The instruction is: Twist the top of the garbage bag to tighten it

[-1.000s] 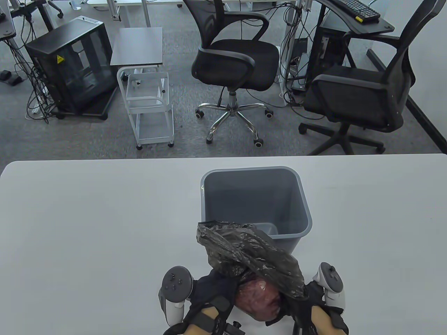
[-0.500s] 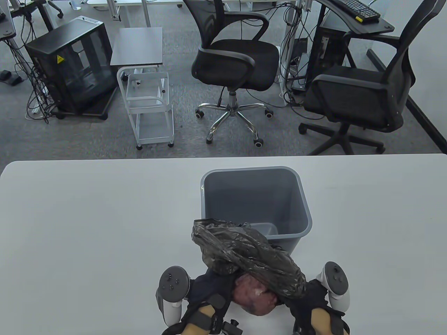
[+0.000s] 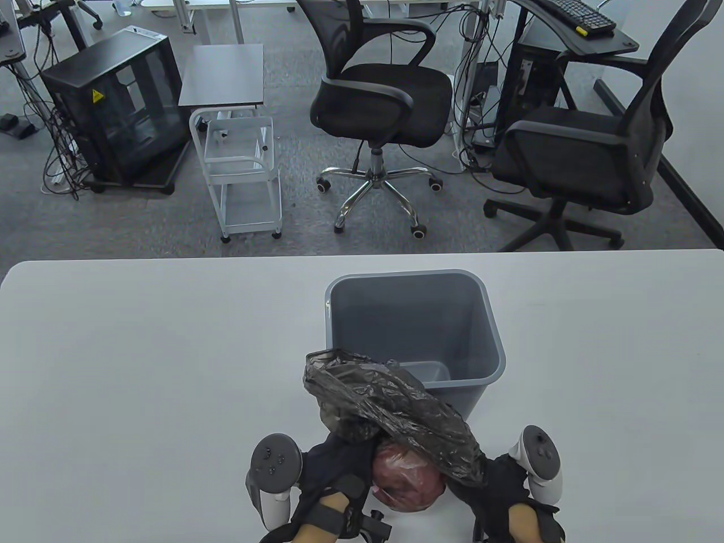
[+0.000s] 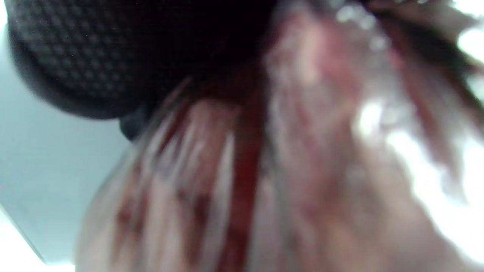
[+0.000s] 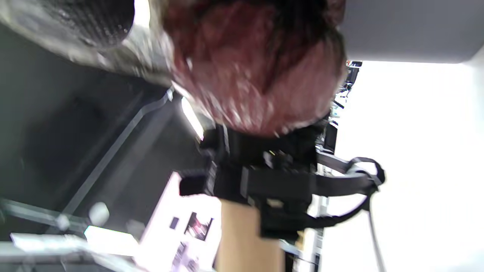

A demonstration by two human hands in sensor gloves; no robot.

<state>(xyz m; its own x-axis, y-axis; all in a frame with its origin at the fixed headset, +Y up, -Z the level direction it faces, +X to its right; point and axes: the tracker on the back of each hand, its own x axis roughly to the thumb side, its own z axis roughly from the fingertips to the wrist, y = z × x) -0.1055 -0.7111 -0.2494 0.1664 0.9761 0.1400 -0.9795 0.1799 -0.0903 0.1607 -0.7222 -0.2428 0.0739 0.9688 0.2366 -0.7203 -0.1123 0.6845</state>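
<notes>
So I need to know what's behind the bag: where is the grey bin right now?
In the table view the grey bin stands upright mid-table, just right of centre, directly behind the black garbage bag, whose top overlaps its near wall.

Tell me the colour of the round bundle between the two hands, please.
The round bundle is dark reddish, under shiny wrap; the table view shows it best.
</notes>
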